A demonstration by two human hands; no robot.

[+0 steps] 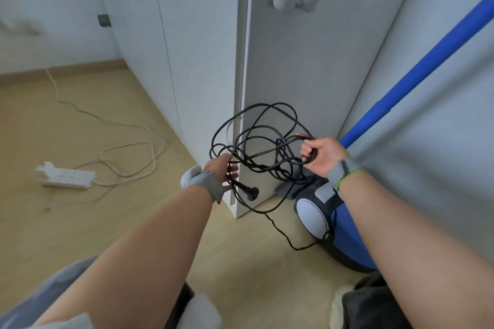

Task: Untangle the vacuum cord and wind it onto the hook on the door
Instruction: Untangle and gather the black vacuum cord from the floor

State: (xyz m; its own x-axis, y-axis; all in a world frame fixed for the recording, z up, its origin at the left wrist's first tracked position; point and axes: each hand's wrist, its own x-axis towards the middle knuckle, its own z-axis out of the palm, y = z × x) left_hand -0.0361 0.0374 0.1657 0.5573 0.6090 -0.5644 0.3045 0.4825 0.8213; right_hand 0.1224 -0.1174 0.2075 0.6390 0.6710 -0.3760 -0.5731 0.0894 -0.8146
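Head view. The vacuum cord (263, 153) is a thin black cable gathered into a loose tangle of overlapping, uneven loops, held in the air between both hands in front of the lower part of the white door (307, 61). It hangs well below the grey hook (294, 0) mounted higher on that door.

The right hand (319, 153) grips a bundle of several strands, its fingers curled tightly round them. The left hand (222, 171) reaches into the loops from the other side. Its fingers lie roughly straight and close together among the strands, but whether they pinch one cannot be told.

The black plug (250, 193) dangles just below the left hand. One strand trails down and across the floor (107, 222) to the blue-and-white vacuum (350, 238) — standing beside the door, under the right forearm.

A blue wand (427, 61) slants up to the right. A white power strip (66, 176) with its own pale cable lies on the floor at left — well apart from the black tangle.
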